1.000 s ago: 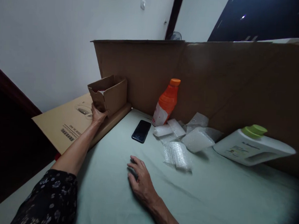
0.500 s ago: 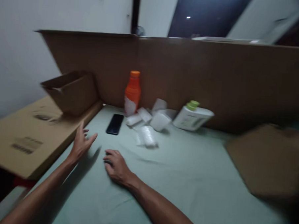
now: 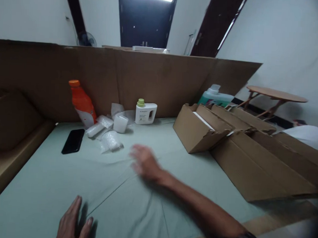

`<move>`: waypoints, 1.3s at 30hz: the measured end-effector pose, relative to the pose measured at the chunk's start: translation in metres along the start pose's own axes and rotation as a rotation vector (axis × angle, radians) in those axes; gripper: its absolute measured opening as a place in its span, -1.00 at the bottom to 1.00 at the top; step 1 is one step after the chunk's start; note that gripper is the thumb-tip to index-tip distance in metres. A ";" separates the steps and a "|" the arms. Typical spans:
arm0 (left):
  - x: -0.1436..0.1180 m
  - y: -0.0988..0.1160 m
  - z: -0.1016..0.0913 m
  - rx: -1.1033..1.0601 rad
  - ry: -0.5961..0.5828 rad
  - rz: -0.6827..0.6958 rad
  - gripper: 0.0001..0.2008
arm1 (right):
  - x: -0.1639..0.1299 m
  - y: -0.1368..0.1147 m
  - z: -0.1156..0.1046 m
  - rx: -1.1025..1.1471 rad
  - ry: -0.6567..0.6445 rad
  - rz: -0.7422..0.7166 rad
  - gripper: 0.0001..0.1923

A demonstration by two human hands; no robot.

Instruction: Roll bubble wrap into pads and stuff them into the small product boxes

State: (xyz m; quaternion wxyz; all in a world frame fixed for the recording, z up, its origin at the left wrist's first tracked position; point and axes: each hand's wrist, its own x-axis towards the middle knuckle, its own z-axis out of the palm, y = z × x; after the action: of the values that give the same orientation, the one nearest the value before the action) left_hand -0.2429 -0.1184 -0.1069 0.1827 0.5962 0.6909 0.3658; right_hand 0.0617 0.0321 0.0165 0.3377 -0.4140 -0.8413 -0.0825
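Phone point(image 3: 73, 141) left of bubble-wrap pieces point(image 3: 109, 141), bottle point(image 3: 82, 103) behind, open box point(image 3: 200, 129) far right

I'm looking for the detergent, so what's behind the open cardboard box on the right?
Behind the open box stands a teal jug with a pale cap, against the cardboard wall. Only its top shows; the box and the flat cartons cover its lower part.
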 end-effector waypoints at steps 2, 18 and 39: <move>-0.002 0.007 -0.004 -0.026 -0.022 -0.004 -0.39 | 0.003 0.066 -0.064 -0.073 0.141 0.182 -0.71; -0.004 0.064 -0.007 -0.052 0.113 0.121 -0.42 | -0.046 0.113 -0.162 -0.049 -0.210 0.167 -0.86; 0.062 0.132 0.054 -0.413 -0.251 0.203 -0.25 | -0.119 0.050 -0.050 0.497 -0.175 0.916 -0.55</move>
State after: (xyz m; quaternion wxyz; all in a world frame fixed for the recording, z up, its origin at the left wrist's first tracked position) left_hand -0.1285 -0.0409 -0.0361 0.3473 0.6531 0.5103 0.4386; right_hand 0.1752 -0.0332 -0.0279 0.3554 -0.6521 -0.5933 0.3105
